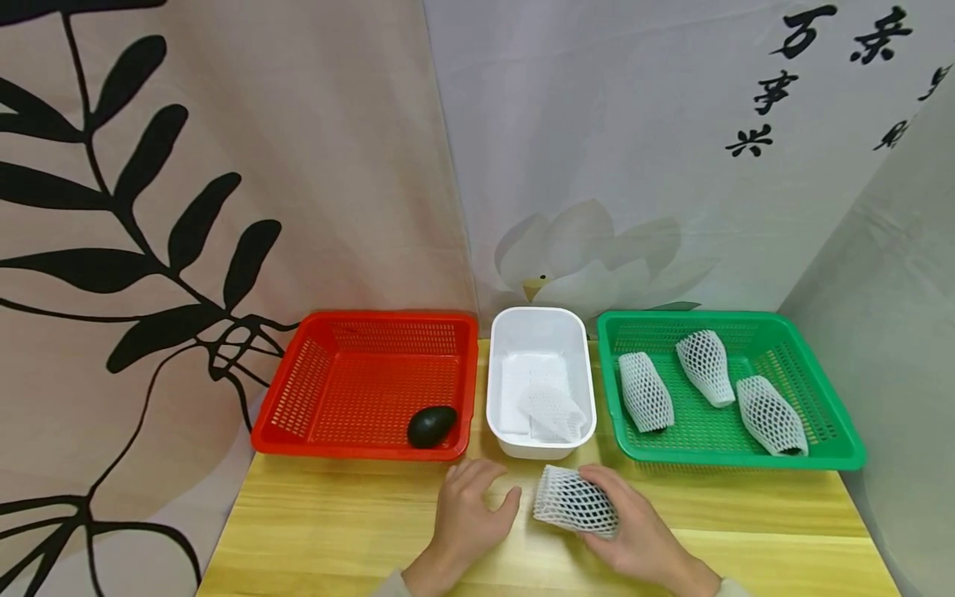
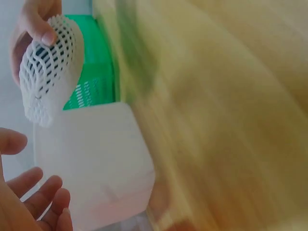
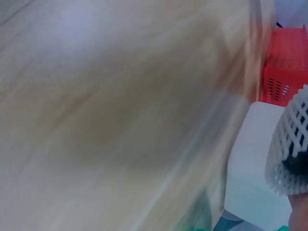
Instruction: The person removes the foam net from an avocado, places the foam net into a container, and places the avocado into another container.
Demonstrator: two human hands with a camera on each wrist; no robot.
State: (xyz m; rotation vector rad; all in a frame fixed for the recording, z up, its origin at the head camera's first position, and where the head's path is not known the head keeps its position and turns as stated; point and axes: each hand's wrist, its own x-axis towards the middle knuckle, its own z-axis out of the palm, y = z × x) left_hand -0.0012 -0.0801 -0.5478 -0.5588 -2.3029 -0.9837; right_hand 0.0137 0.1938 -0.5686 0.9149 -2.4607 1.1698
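My right hand point(image 1: 643, 535) grips a dark avocado in a white foam net point(image 1: 573, 501) above the front of the table. In the right wrist view the dark avocado skin point(image 3: 297, 162) shows at the net's end. My left hand point(image 1: 475, 507) is to the left of the net, apart from it, with fingers and thumb spread and nothing held. Behind the hands, a bare dark avocado point(image 1: 432, 426) lies in the front right corner of the red basket point(image 1: 298, 444). A loose white foam net point(image 1: 550, 412) lies in the white bin point(image 1: 540, 450).
At the right stands a green basket point(image 1: 734, 457) holding three foam-netted pieces, among them a netted piece point(image 1: 646, 393) on its left side. The white bin is between the two baskets. A printed curtain point(image 1: 358, 166) hangs behind the wooden table point(image 1: 328, 522).
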